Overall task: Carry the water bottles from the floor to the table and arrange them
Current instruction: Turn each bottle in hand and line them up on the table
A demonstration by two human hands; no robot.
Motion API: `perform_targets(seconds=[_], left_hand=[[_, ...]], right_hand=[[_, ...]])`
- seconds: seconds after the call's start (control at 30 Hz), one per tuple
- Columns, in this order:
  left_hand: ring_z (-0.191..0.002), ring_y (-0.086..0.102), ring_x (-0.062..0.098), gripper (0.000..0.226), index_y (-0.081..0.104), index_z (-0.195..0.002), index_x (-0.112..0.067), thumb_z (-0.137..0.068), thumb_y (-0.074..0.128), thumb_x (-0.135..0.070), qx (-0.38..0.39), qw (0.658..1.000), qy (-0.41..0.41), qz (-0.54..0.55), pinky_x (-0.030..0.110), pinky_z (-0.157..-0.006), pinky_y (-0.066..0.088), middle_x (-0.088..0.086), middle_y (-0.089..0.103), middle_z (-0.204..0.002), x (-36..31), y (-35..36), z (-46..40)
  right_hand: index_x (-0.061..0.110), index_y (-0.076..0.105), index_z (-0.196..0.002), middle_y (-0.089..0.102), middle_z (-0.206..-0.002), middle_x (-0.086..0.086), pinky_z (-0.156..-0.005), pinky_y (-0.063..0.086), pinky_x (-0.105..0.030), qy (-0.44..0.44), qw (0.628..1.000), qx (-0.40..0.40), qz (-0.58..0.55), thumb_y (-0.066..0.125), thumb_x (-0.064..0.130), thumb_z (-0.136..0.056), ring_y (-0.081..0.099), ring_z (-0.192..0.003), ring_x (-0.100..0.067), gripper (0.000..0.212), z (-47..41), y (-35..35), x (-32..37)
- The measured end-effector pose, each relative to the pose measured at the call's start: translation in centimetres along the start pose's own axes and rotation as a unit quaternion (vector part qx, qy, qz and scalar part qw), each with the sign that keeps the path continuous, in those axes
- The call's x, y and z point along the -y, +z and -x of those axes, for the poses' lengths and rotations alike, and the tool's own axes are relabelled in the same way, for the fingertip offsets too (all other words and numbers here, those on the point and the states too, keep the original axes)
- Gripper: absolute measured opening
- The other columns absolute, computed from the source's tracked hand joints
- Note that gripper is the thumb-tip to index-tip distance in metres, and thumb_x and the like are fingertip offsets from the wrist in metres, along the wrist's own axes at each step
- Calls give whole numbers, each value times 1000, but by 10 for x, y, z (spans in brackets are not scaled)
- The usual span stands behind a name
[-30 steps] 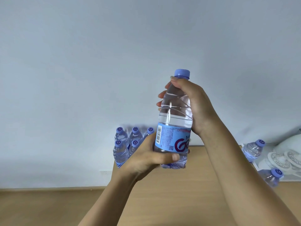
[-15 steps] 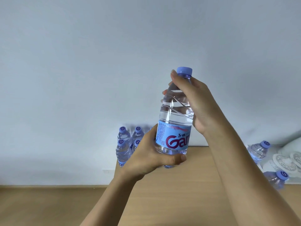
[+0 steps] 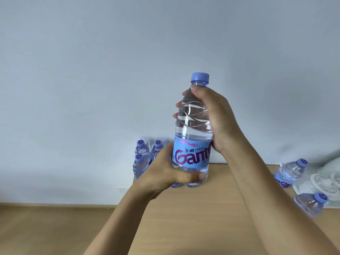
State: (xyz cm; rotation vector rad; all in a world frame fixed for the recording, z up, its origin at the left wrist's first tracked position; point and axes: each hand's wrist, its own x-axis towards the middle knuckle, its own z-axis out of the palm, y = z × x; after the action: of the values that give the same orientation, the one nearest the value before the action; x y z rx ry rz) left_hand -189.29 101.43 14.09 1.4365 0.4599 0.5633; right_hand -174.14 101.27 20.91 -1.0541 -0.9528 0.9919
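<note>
Held upright above table (image 3: pixel 211 208): bottle (image 3: pixel 192 137), right hand (image 3: pixel 214 118) wrapping shoulder, left hand (image 3: pixel 165 170) curled round base; grouped bottles (image 3: pixel 142 159) rear-left, apparently nearer left hand

The place looked like a plain, sparsely furnished room, perhaps in a home or a small office; which of the two could not be told. A bare pale wall (image 3: pixel 92 89) filled most of the view, with a small socket (image 3: pixel 123 189) low on it. A light wooden worktop (image 3: pixel 193 218) stood against the wall above a wood-toned floor (image 3: pixel 46 230). Small water bottles (image 3: pixel 141 159) were grouped at the worktop's far left corner.
</note>
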Motion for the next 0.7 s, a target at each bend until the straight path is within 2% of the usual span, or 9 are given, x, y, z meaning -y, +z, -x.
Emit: perform_targets(seconds=[0.17,0.27,0.33,0.47,0.57,0.63,0.7], left_hand=[[-97,68,34,46,65,-106,-19,-64,84,-19,-24,1000,-11,-6,46,-84,55,12,72,-103,3,-3,7],[-92,71,23,43,66,-105,-22,-68,83,-8,-53,999,-6,-5,34,-80,59,7,74,-101,8,-8,11],[-94,71,21,45,67,-107,-21,-69,83,-6,-67,998,-6,2,30,-78,58,6,74,-102,12,-11,15],[-92,71,17,44,69,-104,-27,-66,85,-15,-91,996,-3,9,23,-74,55,2,74,-101,19,-18,26],[-92,72,19,45,69,-105,-27,-65,86,-18,-113,994,-8,6,24,-73,56,3,74,-100,28,-26,34],[-89,72,18,44,68,-105,-28,-65,86,-19,-124,992,-14,6,24,-70,56,3,74,-99,34,-31,40],[-86,72,19,47,66,-107,-25,-65,87,-19,-129,991,-24,6,24,-67,56,3,74,-97,41,-37,45]], right_hand=[[21,69,-76,71,-81,-9,-80,57,-53,1,999,-32,41,66,47,-76,71,-75,-31,26,1,9,-9],[17,66,-78,69,-78,-9,-70,58,-45,-8,998,-49,43,66,42,-80,69,-71,-28,24,-1,17,-17],[17,65,-78,68,-78,-8,-64,58,-38,-3,998,-42,44,66,40,-82,69,-70,-27,23,-1,22,-24],[21,66,-77,70,-82,-7,-63,58,-35,19,999,-3,49,65,42,-83,71,-77,-29,22,-3,29,-35],[25,67,-77,72,-86,-6,-72,60,-40,42,996,41,61,65,46,-81,72,-83,-31,22,-6,35,-42],[27,68,-78,73,-94,-9,-80,58,-42,72,992,75,67,66,48,-79,72,-85,-26,21,-8,37,-47],[24,67,-85,73,-99,-11,-79,57,-39,106,987,108,63,66,46,-80,72,-84,-21,23,-8,39,-52]])
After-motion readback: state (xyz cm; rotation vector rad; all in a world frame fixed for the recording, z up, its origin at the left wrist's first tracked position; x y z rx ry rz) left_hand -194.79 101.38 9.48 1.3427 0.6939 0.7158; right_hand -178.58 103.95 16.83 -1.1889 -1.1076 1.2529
